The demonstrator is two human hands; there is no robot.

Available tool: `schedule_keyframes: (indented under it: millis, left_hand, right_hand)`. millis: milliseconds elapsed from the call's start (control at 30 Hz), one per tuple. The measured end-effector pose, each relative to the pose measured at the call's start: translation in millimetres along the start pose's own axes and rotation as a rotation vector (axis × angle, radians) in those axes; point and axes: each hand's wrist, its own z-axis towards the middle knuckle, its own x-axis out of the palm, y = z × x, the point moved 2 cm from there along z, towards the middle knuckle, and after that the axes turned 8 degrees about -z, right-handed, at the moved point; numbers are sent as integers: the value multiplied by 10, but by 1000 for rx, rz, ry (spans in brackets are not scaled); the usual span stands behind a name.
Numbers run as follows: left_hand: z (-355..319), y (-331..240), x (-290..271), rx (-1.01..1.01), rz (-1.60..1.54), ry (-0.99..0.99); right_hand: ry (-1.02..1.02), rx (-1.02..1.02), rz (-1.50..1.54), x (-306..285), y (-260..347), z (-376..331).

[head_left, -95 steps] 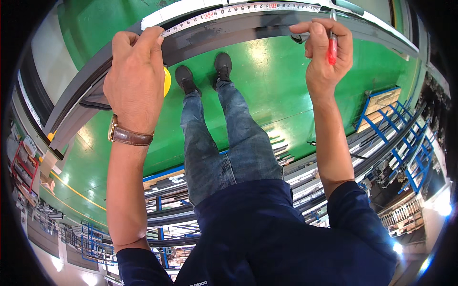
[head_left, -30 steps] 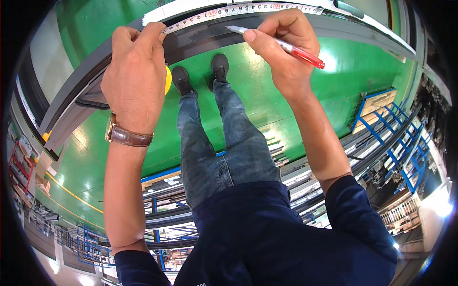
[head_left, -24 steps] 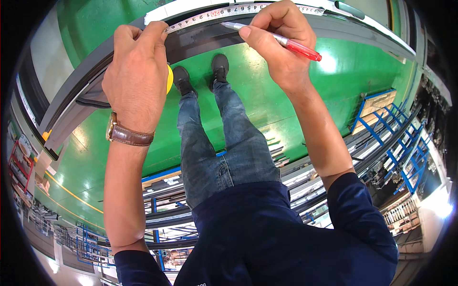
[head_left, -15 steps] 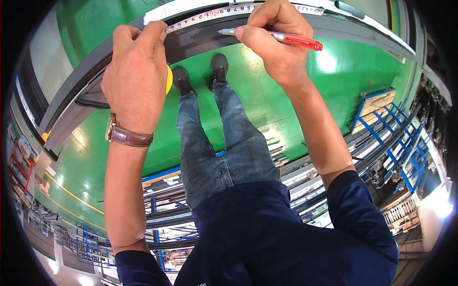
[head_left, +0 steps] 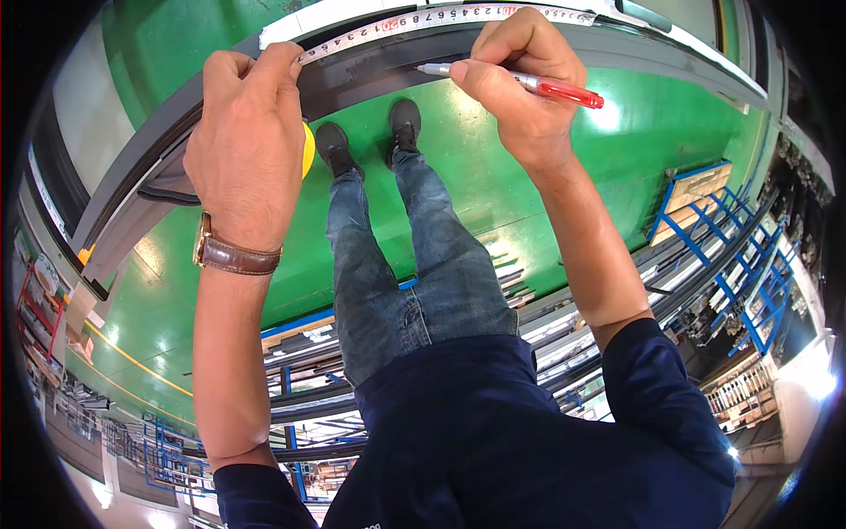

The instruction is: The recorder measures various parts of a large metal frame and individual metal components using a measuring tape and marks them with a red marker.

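A tape measure's white blade (head_left: 401, 25) stretches along the upper face of a long dark grey profile (head_left: 357, 81), which looks curved in this view. My left hand (head_left: 245, 154) is closed on the tape measure at the blade's left end. Part of a round yellow thing, probably its case (head_left: 308, 150), peeks out beside the palm; the rest is hidden. Between the thumb and fingers of my right hand (head_left: 538, 110) is a marker pen (head_left: 568, 93) with a red rear end. Its grey tip points left, over the profile just below the blade.
White strips (head_left: 308, 19) run behind the tape. Green floor (head_left: 617, 150) lies below, with my shoes (head_left: 405, 123) under the profile. A blue rack (head_left: 705, 229) holding boards stands at the right. Many long bars (head_left: 308, 401) lie stacked near my legs.
My right hand and the pen have shifted slightly right and down, bringing the tip a little farther from the blade. My left hand has edged slightly left with the tape.
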Motion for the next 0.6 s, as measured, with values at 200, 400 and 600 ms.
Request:
schedule_keyframes:
  millis: [200,400,600]
  left_hand:
    - [50,-62,8,108,-61,-62]
    - [54,-132,-26,-1,-29,74]
    - [112,-177,38,95,-73,28]
  right_hand:
    - [102,-280,-213,-159,116,14]
    - [449,-318,-319,37,548,-84]
    - [786,-360,-628,222,969,-505]
